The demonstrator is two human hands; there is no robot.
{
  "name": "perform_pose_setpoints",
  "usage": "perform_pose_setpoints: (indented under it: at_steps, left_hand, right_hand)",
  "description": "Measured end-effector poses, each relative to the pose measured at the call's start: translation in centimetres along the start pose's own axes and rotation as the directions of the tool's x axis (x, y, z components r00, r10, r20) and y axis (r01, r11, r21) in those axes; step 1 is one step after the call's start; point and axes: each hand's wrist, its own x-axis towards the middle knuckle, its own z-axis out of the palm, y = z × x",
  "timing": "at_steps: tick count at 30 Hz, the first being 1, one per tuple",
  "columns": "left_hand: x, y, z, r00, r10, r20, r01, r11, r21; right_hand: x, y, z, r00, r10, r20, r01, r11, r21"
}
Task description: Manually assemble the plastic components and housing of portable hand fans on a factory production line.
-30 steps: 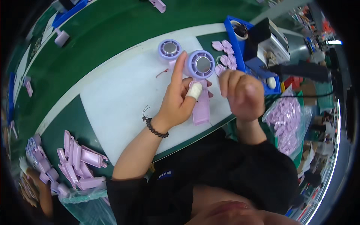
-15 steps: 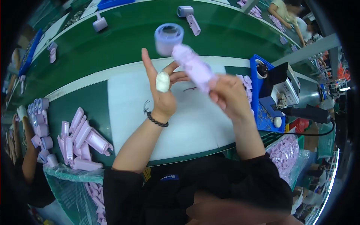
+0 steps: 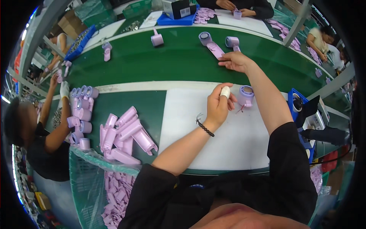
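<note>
My right hand (image 3: 235, 62) reaches out over the green belt. Its fingers are closed on the handle end of a lilac hair dryer (image 3: 215, 50), whose round head points away from me. Close by on the belt lies another lilac hair dryer (image 3: 232, 42). Above the white mat, my left hand (image 3: 218, 105) has half-curled fingers with nothing visible between them; one digit is wrapped in white. Just right of it, a lilac hair dryer head (image 3: 246, 95) with a dark red wire stands on the mat, partly beside my right forearm.
Lilac handle shells (image 3: 126, 131) are piled left of the white mat (image 3: 190, 149). Several dryer heads (image 3: 82, 108) are stacked farther left, near a co-worker (image 3: 42, 133). A lined crate (image 3: 85, 183) of pink parts sits below. At right are a blue tray (image 3: 294, 99) and a dark tool (image 3: 324, 135).
My right hand has carried the hair dryer away from over the mat onto the belt. My left hand has lowered, its outstretched fingers now curled. The view has turned.
</note>
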Motion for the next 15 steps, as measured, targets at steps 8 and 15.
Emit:
perform_pose_setpoints:
  at_steps: [8,15]
  left_hand:
    - [0.1,-0.4,0.5,0.999,-0.032,0.020,0.031,0.997,0.066]
    - [-0.2,0.2,0.7,0.998,0.053,-0.031,-0.050,0.995,0.085]
  right_hand:
    - [-5.5,1.5,-0.6,0.925,-0.379,-0.013,0.266,0.674,-0.689]
    - [-18.9,8.5,0.7,0.761,-0.648,-0.021,0.414,0.511,-0.754]
